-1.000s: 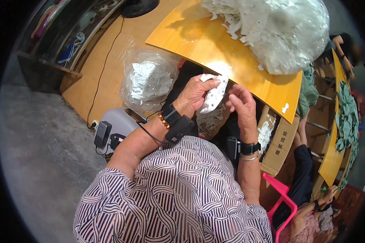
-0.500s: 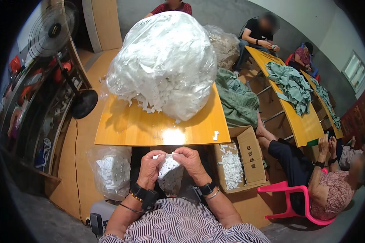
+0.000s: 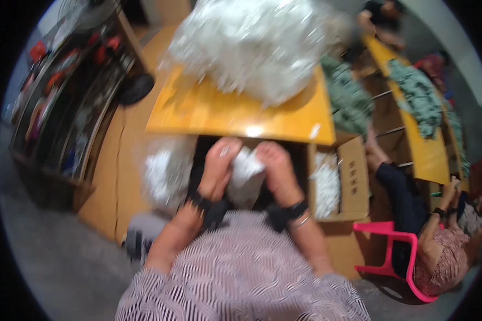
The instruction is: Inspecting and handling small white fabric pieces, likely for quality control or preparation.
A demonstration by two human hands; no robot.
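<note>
Premises appear to be a small hand-work workshop: a bulging clear bag (image 3: 251,48) of white material loads one table (image 3: 198,109), with a cardboard box (image 3: 353,176) of white scraps (image 3: 325,187) just beside. A second table (image 3: 431,160) carries heaped green pieces (image 3: 419,99); a person (image 3: 447,251) sits near its end.

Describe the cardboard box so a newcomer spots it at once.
Start at the yellow table bearing the bulky clear bag. Below its near right corner, right of the right hand, sits the cardboard box. Stiff brown walls around white scraps distinguish it from the smaller clear bag at left.
</note>
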